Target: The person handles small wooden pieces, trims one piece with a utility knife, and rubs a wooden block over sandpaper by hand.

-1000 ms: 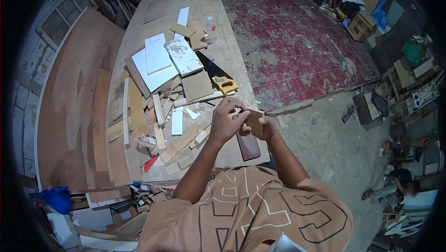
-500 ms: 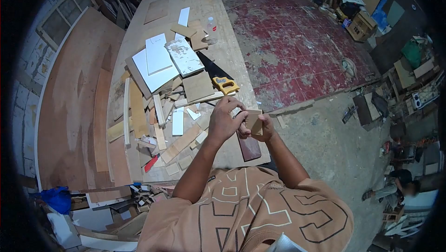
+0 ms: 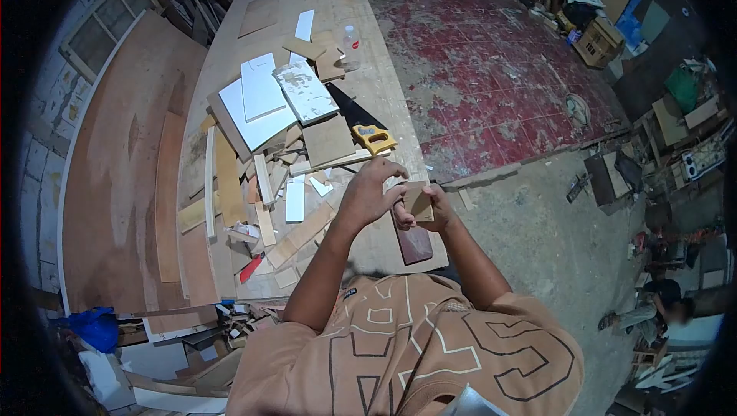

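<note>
A small, flat wooden block (image 3: 419, 203) is held up over the right edge of the workbench. My right hand (image 3: 439, 210) grips it from the right, with the thumb on its near face and fingertips showing past its left side. My left hand (image 3: 367, 195) is curled at the block's left upper edge, thumb against it; the exact contact of its fingers is partly hidden. Below the hands lies a dark reddish-brown wooden piece (image 3: 414, 245). Just beyond the left hand rests a handsaw with a yellow handle (image 3: 374, 138).
The workbench (image 3: 361, 13) carries white boards (image 3: 257, 86), a paint-stained white slab (image 3: 305, 92), wood offcuts (image 3: 303, 236), a red-handled tool (image 3: 250, 269) and a plastic bottle (image 3: 351, 47). A large plywood sheet (image 3: 115, 170) leans at left. Another person (image 3: 662, 305) is at far right.
The block has tilted slightly in my hands. My left fingers have opened a little and shifted at its upper edge, while my right hand keeps its grip.
</note>
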